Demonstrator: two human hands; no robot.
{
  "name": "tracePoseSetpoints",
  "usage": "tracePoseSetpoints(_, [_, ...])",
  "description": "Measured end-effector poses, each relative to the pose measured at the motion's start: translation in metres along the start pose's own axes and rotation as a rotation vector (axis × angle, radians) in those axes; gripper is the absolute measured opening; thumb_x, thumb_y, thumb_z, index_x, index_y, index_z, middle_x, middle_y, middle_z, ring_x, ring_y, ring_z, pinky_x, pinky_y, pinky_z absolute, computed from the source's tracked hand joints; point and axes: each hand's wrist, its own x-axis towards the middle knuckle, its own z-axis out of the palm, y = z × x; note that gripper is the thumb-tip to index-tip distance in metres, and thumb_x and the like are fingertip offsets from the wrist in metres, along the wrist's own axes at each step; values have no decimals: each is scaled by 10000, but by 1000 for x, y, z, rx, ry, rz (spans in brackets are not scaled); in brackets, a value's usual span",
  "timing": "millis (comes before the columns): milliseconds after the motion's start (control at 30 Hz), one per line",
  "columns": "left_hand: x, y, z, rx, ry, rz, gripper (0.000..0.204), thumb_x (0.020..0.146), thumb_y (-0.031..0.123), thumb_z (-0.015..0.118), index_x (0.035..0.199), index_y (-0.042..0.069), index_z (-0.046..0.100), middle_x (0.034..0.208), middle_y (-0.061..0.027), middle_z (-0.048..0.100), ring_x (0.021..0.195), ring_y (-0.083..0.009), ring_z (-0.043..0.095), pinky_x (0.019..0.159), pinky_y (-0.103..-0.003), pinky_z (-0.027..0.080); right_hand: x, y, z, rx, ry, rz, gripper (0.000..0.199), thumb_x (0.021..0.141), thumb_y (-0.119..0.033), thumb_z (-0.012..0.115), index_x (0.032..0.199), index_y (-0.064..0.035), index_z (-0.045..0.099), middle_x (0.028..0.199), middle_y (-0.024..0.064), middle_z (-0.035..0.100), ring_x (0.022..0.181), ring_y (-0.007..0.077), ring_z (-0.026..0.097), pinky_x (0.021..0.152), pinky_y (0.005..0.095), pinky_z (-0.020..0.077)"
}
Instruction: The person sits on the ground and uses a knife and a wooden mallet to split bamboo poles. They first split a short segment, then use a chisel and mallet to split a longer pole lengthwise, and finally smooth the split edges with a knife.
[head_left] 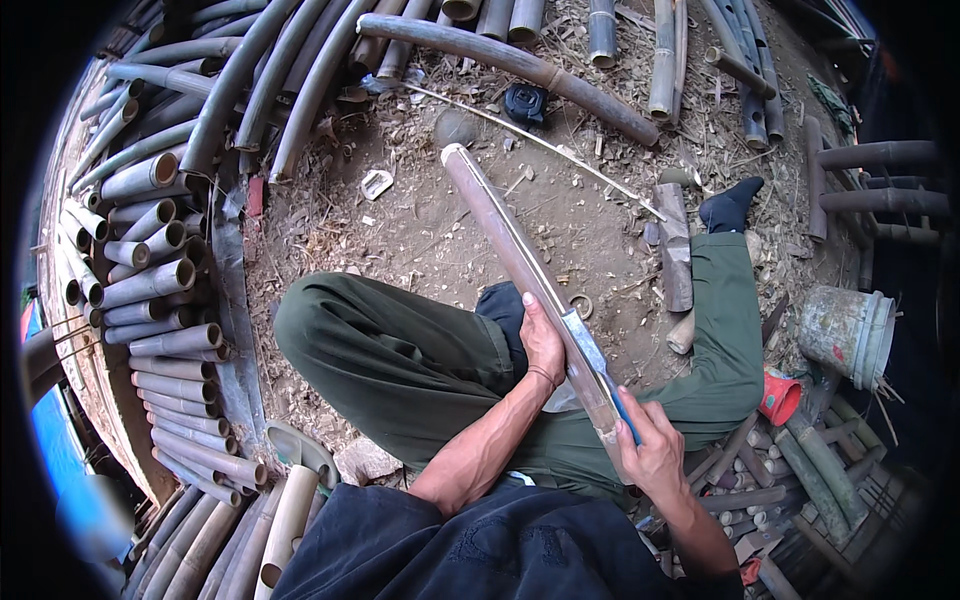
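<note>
Both hands [545, 345] on bamboo pole [510, 240], apparently

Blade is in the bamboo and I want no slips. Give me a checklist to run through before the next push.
1. Left hand holds the bamboo piece: ok.
2. Right hand has a grip on the blue knife handle: ok.
3. Knife blade lies along the bamboo: ok.
4. Left fingers clear of the edge: not ok, they sit right beside it.
5. Blade depth in the split: cannot tell.
6. Legs clear of the far end: ok.
</note>
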Motion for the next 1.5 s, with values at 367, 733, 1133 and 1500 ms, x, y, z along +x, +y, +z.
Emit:
tracePoseSetpoints(367, [3, -1, -4, 286, 120, 124, 762, 982, 658, 261, 1155, -8, 589, 989, -113, 665, 917, -203, 625, 839, -348, 489, 119, -23, 32, 92, -16, -39, 407, 898, -149, 594, 1295, -64, 588, 914, 203, 622, 821, 393, 632, 733, 440, 507])
tracePoseSetpoints(733, [3, 0, -3, 350, 116, 187, 783, 997, 633, 236, 1261, -38, 542, 1091, -178, 653, 1018, -255, 608, 924, -389, 450, 257, -42, 81, 66, 47, -132, 412, 886, -203, 566, 1279, -83, 603, 980, 237, 655, 916, 413, 649, 820, 469, 518])
tracePoseSetpoints(1133, [-11, 16, -3, -27, -40, -17, 730, 960, 685, 260, 1122, 26, 528, 797, -106, 617, 670, -216, 668, 584, -342, 557, 285, -88, 39, 456, -103, 106, 418, 940, -213, 543, 1317, -33, 540, 999, 230, 657, 893, 368, 669, 774, 418, 530])
tracePoseSetpoints(1500, [-2, 5, 1, -47, -48, -68, 784, 939, 723, 235, 1029, 10, 548, 780, -136, 652, 636, -253, 676, 595, -375, 569, 65, -12, 3, -27, -3, -175, 418, 855, -81, 637, 1272, -66, 618, 843, 133, 618, 673, 307, 617, 601, 392, 497])
